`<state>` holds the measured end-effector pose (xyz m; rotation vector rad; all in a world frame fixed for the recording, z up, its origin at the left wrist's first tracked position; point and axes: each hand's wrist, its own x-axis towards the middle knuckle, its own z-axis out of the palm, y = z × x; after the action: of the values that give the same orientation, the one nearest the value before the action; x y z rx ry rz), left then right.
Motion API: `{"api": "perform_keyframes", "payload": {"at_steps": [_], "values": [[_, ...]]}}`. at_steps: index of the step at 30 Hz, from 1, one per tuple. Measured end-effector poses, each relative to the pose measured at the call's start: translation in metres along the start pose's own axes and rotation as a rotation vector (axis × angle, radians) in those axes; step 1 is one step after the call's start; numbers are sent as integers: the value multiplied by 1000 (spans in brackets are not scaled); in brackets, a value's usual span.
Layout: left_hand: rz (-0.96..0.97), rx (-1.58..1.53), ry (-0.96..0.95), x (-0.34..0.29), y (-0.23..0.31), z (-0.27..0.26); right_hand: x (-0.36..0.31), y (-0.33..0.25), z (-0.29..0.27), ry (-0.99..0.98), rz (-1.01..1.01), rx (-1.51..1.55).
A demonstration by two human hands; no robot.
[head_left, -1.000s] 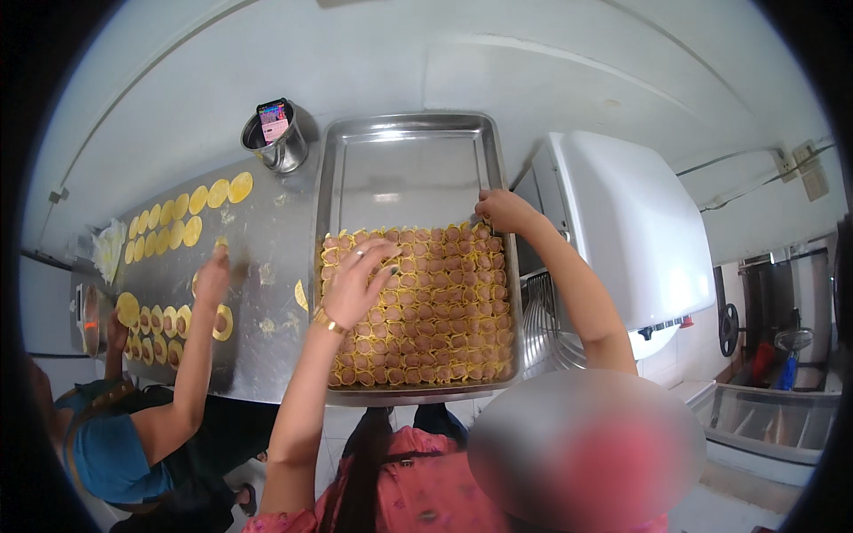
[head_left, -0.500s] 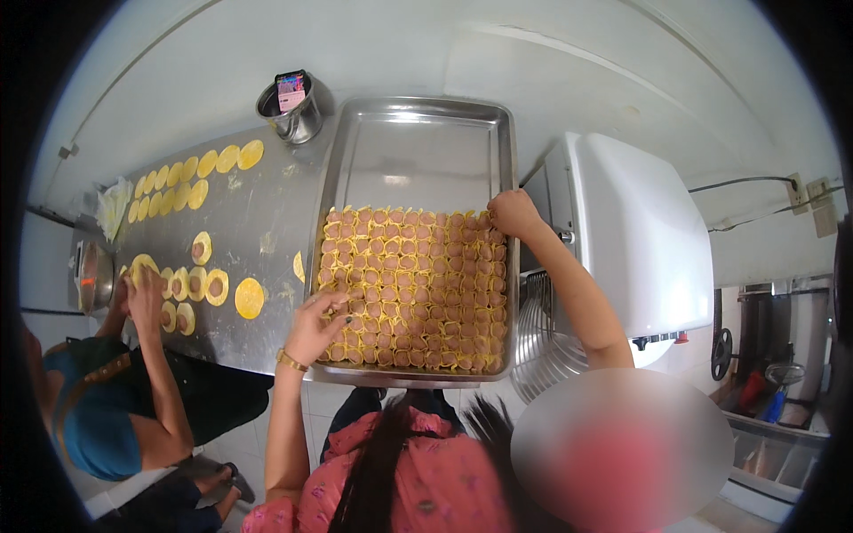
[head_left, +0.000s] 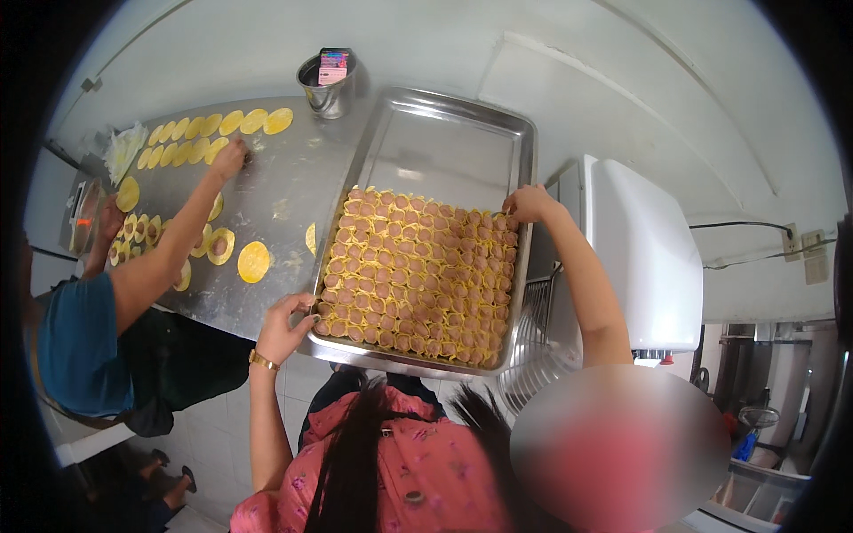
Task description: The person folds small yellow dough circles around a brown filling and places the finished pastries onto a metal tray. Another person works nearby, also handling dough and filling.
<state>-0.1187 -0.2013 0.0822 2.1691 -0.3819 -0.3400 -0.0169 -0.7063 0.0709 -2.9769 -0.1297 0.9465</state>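
Note:
A deep metal tray [head_left: 444, 98] lies before me, its near part packed with rows of open-topped siomai dumplings [head_left: 409, 275] in yellow wrappers with pinkish filling. At the tray's near left corner, my left hand [head_left: 284, 327] has its thumb and fingers closed about the rim, beside the last dumplings. My right hand [head_left: 530, 204] reaches over the right rim. Its fingers are curled together against the right end of the farthest row, and what they pinch is hidden.
On the metal table [head_left: 293, 186] lie yellow round wrappers [head_left: 253, 262], several with filling. A co-worker's arm [head_left: 178, 235] stretches across them. A metal bucket [head_left: 327, 96] holding a phone [head_left: 333, 67] stands behind. To the right is a white appliance [head_left: 644, 249] beside a wire rack [head_left: 533, 355].
My left hand has moved from above the dumplings to the tray's left rim. My right hand stays near the far row's right end. The co-worker's arm has stretched out. The view has turned slightly.

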Motion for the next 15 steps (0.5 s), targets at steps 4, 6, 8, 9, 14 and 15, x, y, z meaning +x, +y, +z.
{"api": "perform_keyframes", "payload": {"at_steps": [4,6,8,9,14,15], "values": [[-53,64,-1,-16,-7,-6,-3,5,1,-24,10,30],[-55,55,-4,-23,-14,-6,-4,3,3,-21,11,22],[-56,58,-4,-26,-18,-4,-4,0,2,-23,24,-13],[-56,66,-4,-27,-19,-4,-4,-2,2,-25,29,-28],[-81,100,-5,-27,-15,-8,-5,-3,-3,-55,34,-34],[-68,86,17,-27,-15,-9,-6,-2,-3,-70,39,-27]]}}
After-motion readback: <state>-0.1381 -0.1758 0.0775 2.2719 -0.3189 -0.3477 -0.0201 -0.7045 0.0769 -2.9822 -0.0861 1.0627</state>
